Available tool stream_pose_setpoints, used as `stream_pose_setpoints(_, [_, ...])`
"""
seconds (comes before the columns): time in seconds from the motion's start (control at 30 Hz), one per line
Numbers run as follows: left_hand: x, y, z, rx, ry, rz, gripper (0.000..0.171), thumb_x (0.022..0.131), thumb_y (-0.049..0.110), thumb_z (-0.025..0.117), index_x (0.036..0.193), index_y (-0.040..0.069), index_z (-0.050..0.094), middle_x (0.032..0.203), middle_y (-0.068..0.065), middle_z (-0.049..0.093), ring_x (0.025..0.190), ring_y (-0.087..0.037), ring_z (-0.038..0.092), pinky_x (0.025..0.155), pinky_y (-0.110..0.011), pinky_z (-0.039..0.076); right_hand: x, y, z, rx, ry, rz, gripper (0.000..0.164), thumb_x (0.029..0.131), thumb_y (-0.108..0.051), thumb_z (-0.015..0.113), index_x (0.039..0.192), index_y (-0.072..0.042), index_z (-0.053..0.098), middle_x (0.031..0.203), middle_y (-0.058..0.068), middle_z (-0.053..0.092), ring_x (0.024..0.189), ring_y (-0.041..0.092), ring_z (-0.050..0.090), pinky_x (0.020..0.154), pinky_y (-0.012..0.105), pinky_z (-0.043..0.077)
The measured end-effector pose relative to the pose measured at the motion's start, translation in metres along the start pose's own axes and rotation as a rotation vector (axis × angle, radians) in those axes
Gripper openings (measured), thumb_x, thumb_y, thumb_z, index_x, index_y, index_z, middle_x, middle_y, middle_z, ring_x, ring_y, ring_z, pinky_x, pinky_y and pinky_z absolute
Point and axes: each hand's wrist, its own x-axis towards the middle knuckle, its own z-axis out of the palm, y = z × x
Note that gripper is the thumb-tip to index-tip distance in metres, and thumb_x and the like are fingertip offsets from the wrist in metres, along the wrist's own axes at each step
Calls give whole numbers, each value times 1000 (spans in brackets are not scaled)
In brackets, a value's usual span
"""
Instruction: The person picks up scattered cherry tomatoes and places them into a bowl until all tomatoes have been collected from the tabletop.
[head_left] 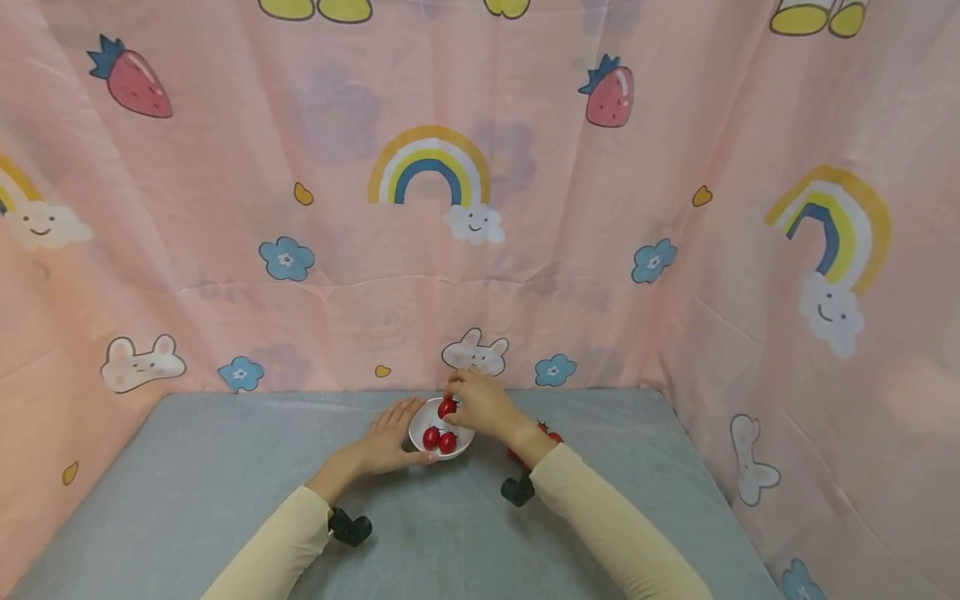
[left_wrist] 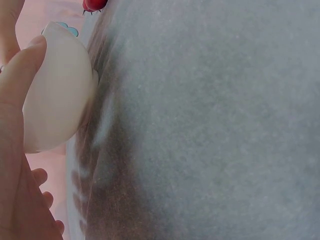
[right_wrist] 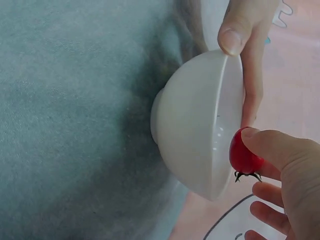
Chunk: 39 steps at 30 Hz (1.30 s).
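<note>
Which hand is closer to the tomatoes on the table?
Right. The right hand is just left of those tomatoes; the left hand is farther left, holding the bowl.

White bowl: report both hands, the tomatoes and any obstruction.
Left hand holds white bowl at rim. Right hand pinches one tomato above it. Two more tomatoes inside. Nothing visible between held tomato and white bowl.

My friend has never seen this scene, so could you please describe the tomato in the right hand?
On the grey table stands a white bowl, with the left hand touching it. Just over the bowl's opening, the right hand pinches a red tomato. Only this one is held; the two other tomatoes near it lie inside the bowl.
</note>
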Motion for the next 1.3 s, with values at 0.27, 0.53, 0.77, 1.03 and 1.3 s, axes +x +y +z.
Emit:
stream_pose_setpoints(0.27, [-1,0,0,-5,5,0,103,83,63,68,159,16,18,166,-16,18,153,-40,14,121,-65,15,-1,-1,7,27,-9,1,33,84,-39,77,110,-17,74,125,2,66,113,20,58,97,39,53])
stream_pose_setpoints(0.53, [-1,-1,1,-9,8,2,103,83,62,68,159,15,18,165,-16,18,153,-41,14,121,-65,14,-1,0,16,10,-6,-14,34,84,-39,77,111,-17,74,123,1,65,115,19,58,101,41,51])
stream_pose_setpoints(0.77, [0,-1,0,-10,-2,-1,104,82,64,67,159,16,17,166,-16,17,154,-40,13,121,-65,13,-2,-1,16,23,-20,6,34,85,-37,77,112,-18,74,125,2,64,118,20,57,105,42,50])
stream_pose_setpoints(1.03, [0,1,0,-4,-10,-12,104,82,66,66,159,17,16,166,-14,16,154,-40,12,121,-65,13,-5,0,12,72,-15,0,33,85,-31,78,112,-13,73,123,4,64,119,22,56,106,45,48])
stream_pose_setpoints(1.3, [-1,1,0,0,-6,-8,104,83,65,66,159,16,16,166,-16,16,154,-40,13,122,-64,13,-7,1,11,61,-12,0,34,84,-34,78,111,-15,74,121,3,65,114,22,58,103,44,49])
